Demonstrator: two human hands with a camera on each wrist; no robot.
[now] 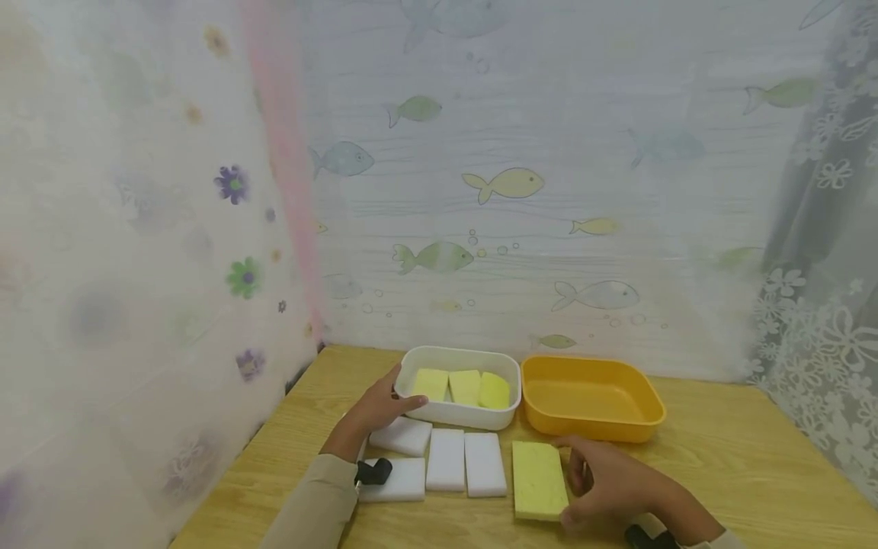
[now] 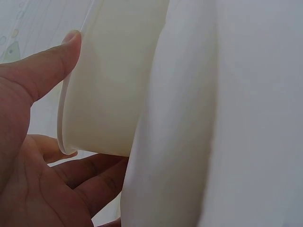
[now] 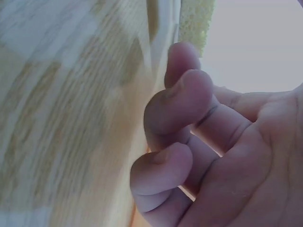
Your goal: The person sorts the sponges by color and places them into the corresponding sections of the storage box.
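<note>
My left hand (image 1: 381, 402) holds the left end of a white plastic container (image 1: 456, 416), the thumb over its rim and the fingers around the outside. In the left wrist view, the container's wall (image 2: 106, 85) sits between thumb and fingers. Three yellow sponge pieces (image 1: 465, 387) lie side by side inside it. My right hand (image 1: 617, 476) grips a larger yellow sponge (image 1: 538, 480) along its right edge, index finger at the far corner and thumb at the near one. The right wrist view shows curled fingers (image 3: 163, 172), with a strip of the sponge (image 3: 195, 23) beyond them.
Several white sponge blocks (image 1: 446, 460) lie on the wooden table (image 1: 741, 465) in front of the white container. A yellow-orange container (image 1: 593, 389) with nothing visible inside stands right of it. Fish-patterned curtain (image 1: 507, 229) hangs behind, and floral sheeting (image 1: 137, 305) at the left.
</note>
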